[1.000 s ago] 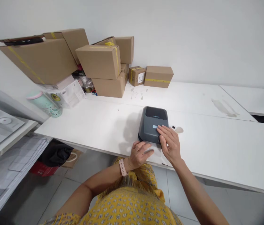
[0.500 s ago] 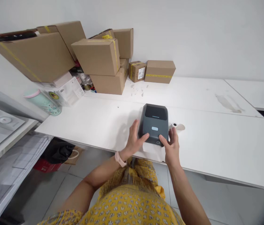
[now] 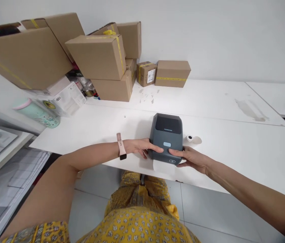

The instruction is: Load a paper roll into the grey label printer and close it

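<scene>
In the head view, the left hand (image 3: 142, 145) and right hand (image 3: 191, 157) curl around the grey device (image 3: 166, 137) at the white table's (image 3: 223, 148) near edge, thumbs on top, lower fingers partly hidden, best gripped with even pressure.

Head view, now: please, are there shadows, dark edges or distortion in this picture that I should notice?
In the head view, a soft shadow lies on the table left of the device; the upper-right corner darkens, and the right arm fades into a dark lower-right corner; the big box at far left looks stretched, probably by a wide lens.
</scene>
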`<state>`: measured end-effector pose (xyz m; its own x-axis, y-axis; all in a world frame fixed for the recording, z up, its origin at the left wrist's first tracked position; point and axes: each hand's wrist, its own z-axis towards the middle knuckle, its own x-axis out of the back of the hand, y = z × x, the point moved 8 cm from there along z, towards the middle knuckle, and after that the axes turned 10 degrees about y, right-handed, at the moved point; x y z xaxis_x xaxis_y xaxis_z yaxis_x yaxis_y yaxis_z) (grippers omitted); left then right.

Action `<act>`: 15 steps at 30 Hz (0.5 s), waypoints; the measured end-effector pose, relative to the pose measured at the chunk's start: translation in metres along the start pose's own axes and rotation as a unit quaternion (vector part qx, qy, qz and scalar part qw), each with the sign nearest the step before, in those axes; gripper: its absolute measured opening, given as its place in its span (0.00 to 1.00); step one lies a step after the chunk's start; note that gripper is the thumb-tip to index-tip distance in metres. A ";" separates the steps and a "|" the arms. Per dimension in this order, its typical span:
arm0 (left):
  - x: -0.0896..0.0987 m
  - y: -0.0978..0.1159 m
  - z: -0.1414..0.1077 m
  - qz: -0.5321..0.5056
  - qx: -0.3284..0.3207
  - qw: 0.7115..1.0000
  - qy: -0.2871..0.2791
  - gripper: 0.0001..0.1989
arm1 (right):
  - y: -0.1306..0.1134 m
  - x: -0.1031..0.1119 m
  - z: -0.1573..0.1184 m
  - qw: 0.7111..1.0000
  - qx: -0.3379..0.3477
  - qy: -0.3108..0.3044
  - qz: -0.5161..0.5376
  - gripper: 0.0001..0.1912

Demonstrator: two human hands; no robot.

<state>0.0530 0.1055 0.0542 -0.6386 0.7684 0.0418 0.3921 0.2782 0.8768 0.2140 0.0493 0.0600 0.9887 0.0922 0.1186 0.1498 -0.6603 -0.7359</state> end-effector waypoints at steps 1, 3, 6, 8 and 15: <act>0.000 0.001 0.000 -0.002 -0.014 1.000 -0.001 0.22 | 0.000 0.000 0.000 1.000 -0.003 0.004 -0.003 0.31; 0.003 0.001 0.001 -0.002 -0.022 1.000 0.015 0.23 | -0.001 0.000 0.000 1.000 -0.008 0.012 -0.003 0.31; 0.008 -0.001 0.003 -0.009 -0.018 0.998 0.062 0.25 | -0.003 -0.003 -0.002 1.000 0.003 0.009 0.018 0.31; 0.007 0.004 0.002 -0.024 -0.036 0.997 0.071 0.25 | -0.004 -0.005 -0.004 0.999 0.014 0.006 0.041 0.31; 0.003 0.018 -0.015 0.002 -0.147 0.977 0.152 0.27 | 0.010 -0.013 -0.009 0.981 0.086 0.109 0.133 0.34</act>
<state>0.0483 0.1040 0.0776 -0.8225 0.5494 0.1469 0.2159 0.0627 0.9744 0.2027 0.0353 0.0571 0.9704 -0.2391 0.0331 -0.0943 -0.5016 -0.8599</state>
